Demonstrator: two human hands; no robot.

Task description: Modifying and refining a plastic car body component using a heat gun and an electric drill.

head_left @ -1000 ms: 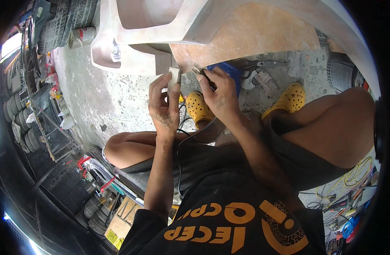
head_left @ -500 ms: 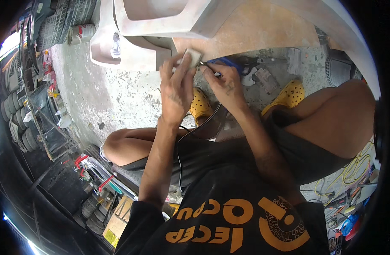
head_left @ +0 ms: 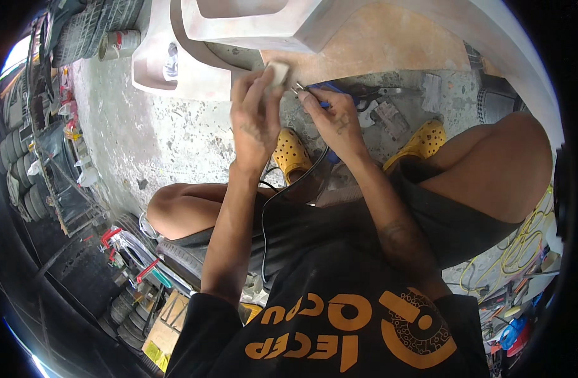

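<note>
1. While the left hand is grasping the pale block between thumb and fingers, the right hand is pinching a metal-tipped piece, perhaps a plug. Both items are sitting at the upper centre of the frame, near the left end of the panel, with a small gap showing between them.

2. If the two are being joined, as seems likely, the metal should be pointing squarely at the block's near side. Which face is receiving it, the blur is not letting me tell.

3. Fingertips should be staying back on the body of the piece, leaving the metal bare, and the block should be resting firmly against the left thumb so it is not twisting under a push.

4. The cord is curving over the lap at mid-frame; it should be hanging slack, since a tug could be pulling the piece off line. Whether it is running into the right hand, I cannot tell.

5. Compared with half a second ago, the block is sitting higher and further left, and is looking blurrier. The earlier frame is showing block and metal meeting or nearly so; now they are standing apart. Both hands are keeping their holds.
</note>
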